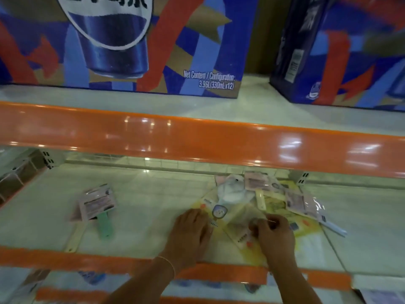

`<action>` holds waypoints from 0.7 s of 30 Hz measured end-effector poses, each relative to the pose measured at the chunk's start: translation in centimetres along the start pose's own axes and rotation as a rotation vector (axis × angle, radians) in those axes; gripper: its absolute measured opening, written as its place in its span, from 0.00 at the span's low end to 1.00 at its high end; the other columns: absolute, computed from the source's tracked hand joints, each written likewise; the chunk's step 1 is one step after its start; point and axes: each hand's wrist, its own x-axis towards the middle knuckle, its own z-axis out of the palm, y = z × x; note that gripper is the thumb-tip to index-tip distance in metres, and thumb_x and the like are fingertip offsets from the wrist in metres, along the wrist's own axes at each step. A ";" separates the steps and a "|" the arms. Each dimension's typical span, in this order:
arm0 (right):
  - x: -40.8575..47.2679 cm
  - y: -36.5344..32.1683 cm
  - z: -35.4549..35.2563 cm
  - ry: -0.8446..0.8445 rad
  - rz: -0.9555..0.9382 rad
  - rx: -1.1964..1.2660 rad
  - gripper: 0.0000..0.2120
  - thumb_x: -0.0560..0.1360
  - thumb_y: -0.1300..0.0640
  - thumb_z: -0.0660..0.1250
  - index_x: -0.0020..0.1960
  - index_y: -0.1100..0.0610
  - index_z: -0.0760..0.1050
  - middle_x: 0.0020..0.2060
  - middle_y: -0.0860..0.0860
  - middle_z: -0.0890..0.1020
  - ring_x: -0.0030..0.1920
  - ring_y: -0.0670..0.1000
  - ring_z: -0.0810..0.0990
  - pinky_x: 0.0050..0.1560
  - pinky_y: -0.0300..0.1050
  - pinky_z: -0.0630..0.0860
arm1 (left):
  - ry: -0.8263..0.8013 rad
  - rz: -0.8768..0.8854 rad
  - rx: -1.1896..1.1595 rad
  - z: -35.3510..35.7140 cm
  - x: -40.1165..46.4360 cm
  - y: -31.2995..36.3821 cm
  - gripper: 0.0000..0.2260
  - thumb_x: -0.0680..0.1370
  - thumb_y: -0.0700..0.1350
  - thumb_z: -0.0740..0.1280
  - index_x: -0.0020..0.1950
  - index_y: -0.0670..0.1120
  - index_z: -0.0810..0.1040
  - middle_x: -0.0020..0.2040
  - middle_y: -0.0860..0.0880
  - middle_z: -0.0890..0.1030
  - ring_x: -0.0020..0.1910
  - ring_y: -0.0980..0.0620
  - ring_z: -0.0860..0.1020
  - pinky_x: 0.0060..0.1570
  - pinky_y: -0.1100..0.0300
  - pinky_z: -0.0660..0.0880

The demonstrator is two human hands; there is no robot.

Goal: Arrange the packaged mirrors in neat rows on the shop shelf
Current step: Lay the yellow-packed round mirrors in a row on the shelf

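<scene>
Hands first: both reach onto the middle shelf (153,194). My left hand (189,232) lies flat with straight fingers, pressing the near-left corner of a yellow pack (221,212). My right hand (275,234) is curled, its fingertips apparently pinching the clear wrap of the same yellow packs; what exactly it grips is blurred.

Largest, well above and beyond both hands on the upper shelf, stand two cola cartons. On the left carton (135,40) I can read "Net Content / Configuration: 3.96L(330mLx12)", under a can picture and a round logo with cut-off Chinese characters. The right carton (341,53) has a dark side panel whose print is too small to read.

Just beyond the fingers lies the pile (263,194) of packaged mirrors: yellow ones overlapping at angles, pink cards on top and to the right, and something white and soft-looking among them. A small cartoon face sticker shows on the yellow pack between the hands; its tiny lettering is unreadable.

Well left of my left hand lies one pink mirror (96,202) with a green handle, alone and tilted.

As I judge it, little is done: no row shows yet, the pile is still jumbled, and nearly everything remains to be straightened and lined up.
</scene>
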 end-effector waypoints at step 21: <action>2.5 -1.5 -0.2 -0.188 0.326 0.434 0.08 0.77 0.64 0.64 0.46 0.71 0.75 0.33 0.62 0.78 0.29 0.55 0.73 0.33 0.47 0.70 | -0.177 -0.079 -0.016 -0.2 -0.2 -0.2 0.22 0.79 0.53 0.54 0.70 0.46 0.71 0.71 0.44 0.70 0.71 0.44 0.66 0.70 0.49 0.64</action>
